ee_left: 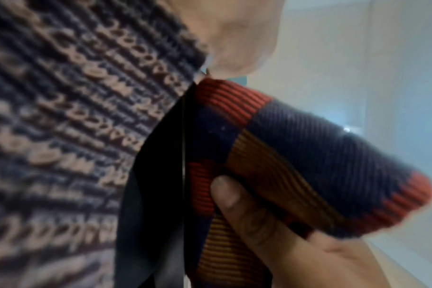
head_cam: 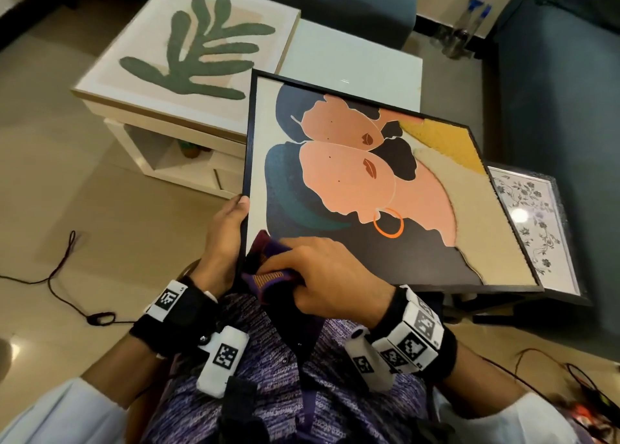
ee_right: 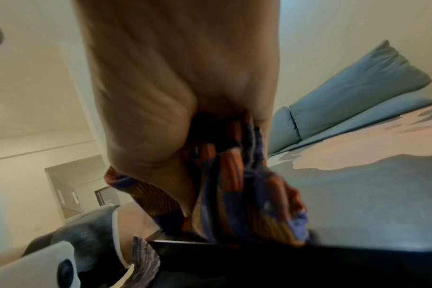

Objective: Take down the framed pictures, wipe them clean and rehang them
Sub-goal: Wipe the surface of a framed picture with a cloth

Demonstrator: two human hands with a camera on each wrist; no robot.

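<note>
A black-framed picture of two faces (head_cam: pixel 369 175) lies tilted across my lap. My left hand (head_cam: pixel 233 223) grips its left edge, thumb on the front and fingers hidden behind. At the picture's lower left corner my right hand (head_cam: pixel 298 264) holds a bunched purple, orange and red striped cloth (head_cam: pixel 268 275) and presses it on the glass. In the left wrist view the cloth (ee_left: pixel 296 155) sits against the black frame edge (ee_left: pixel 160 194). In the right wrist view the cloth (ee_right: pixel 247 194) bulges from under my palm onto the picture (ee_right: pixel 358 185).
A light-framed green leaf picture (head_cam: pixel 188 57) lies flat on a white low table (head_cam: pixel 352 60) ahead. A dark-framed floral picture (head_cam: pixel 530 215) lies to the right, partly under the held one. A blue sofa (head_cam: pixel 553 91) stands behind. Cables (head_cam: pixel 67 259) trail on the tiled floor.
</note>
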